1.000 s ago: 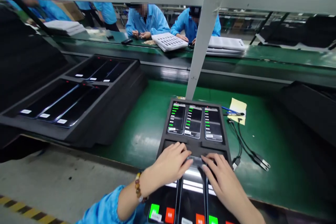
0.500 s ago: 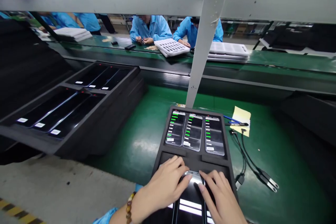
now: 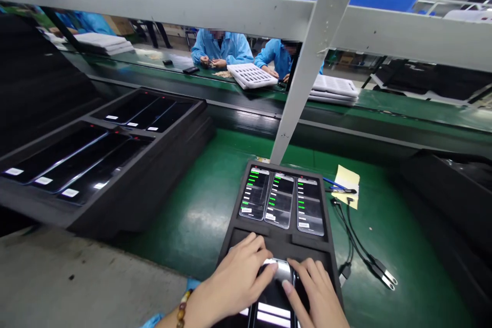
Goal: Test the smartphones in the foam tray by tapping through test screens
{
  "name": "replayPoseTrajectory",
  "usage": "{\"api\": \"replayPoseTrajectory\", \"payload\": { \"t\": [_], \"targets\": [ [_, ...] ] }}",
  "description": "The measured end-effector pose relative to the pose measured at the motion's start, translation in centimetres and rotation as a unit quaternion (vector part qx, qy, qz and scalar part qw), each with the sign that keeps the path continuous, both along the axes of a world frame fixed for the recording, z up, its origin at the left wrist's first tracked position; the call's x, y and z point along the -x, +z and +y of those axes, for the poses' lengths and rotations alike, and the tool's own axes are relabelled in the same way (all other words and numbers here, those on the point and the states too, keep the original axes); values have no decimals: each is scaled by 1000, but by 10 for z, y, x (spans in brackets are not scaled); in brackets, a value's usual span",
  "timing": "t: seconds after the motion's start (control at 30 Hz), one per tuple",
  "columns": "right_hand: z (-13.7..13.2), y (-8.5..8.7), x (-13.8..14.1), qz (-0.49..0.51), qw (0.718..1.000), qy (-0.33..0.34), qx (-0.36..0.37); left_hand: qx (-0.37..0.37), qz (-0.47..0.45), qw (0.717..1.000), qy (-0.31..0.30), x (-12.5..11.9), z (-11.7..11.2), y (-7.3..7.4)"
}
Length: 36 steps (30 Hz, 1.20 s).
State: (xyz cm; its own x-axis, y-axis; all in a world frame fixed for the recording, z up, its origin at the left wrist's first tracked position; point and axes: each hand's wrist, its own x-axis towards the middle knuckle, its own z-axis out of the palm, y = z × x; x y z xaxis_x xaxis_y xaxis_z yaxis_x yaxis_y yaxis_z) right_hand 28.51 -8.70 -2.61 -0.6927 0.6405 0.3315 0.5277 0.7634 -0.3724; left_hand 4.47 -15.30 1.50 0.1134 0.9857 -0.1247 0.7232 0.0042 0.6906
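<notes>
1. The left hand (image 3: 240,274) is touching the top end of a dark phone (image 3: 271,294); its thumb is resting on the glass and its fingers are bending close by; I cannot tell if this grip is pinching the phone.
2. The right hand (image 3: 315,287) is touching the other side of that end; its thumb and pointing finger are standing apart; I cannot tell if this grip is pinching the edge.
3. The phone is lying in the near part of a black tray (image 3: 279,239), between the two hands; white stripes (image 3: 273,308) are shining on its glass.
4. Three lit phones (image 3: 280,200) are sitting side by side in the tray's far part; they are showing green and white lines.
5. The tray is resting on a green counter (image 3: 200,215); yellow paper (image 3: 348,177), pens (image 3: 346,191) and black cables (image 3: 374,266) are lying to its right.
6. Off to the left, a thick foam tray (image 3: 172,154) is holding six dark phones (image 3: 82,163) with white labels (image 3: 43,181).
7. Across the way, two people in blue (image 3: 232,48) are bending over another counter (image 3: 415,104).
</notes>
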Motion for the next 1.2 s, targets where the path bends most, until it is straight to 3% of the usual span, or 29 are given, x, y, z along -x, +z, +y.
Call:
{"api": "replayPoseTrajectory", "payload": {
  "t": [0.23, 0.43, 0.67, 1.03, 1.2],
  "targets": [
    [-7, 21, -1, 6, 999, -15, 32, 4, -10, 1000, 9, -1, -2, 12],
    [-19, 40, -8, -5, 993, -27, 113, -22, 5, 1000, 5, -6, -9, 31],
    [-20, 62, -13, 36, 994, -13, 102, -72, -9, 997, 22, -10, -21, 45],
    [-11, 63, -15, 30, 994, 4, 107, -82, 16, 996, 23, -14, -15, 50],
    [-15, 67, -21, 62, 993, 21, 101, -126, 20, 992, 7, -14, -21, 54]
  ]
}}
